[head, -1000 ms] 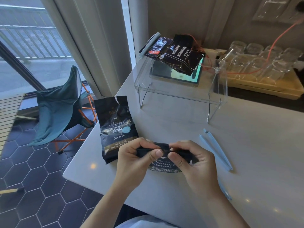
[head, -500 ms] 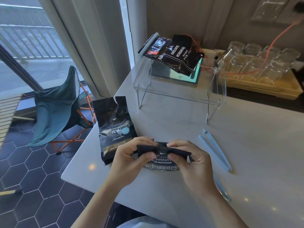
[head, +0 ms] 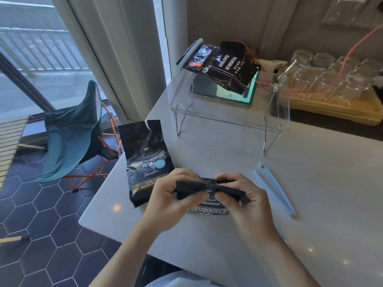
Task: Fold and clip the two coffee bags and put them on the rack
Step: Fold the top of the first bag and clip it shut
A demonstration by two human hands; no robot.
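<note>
- Folded bag [head: 209, 190]: dark, top rolled over, pinched at both ends.
- Second bag [head: 148, 162]: dark, flat, top open.
- Clip [head: 273, 192]: pale blue, open.
- Rack [head: 228, 123]: clear.

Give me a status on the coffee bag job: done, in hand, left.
Done: nothing finished for these two bags; the acrylic rack carries only other dark coffee packs.
In hand: left hand and right hand both grip the folded-over top of one coffee bag.
Left: close it with the blue clip lying to its right, then fold and clip the second bag, still open-topped on the table, and rack both.
</note>
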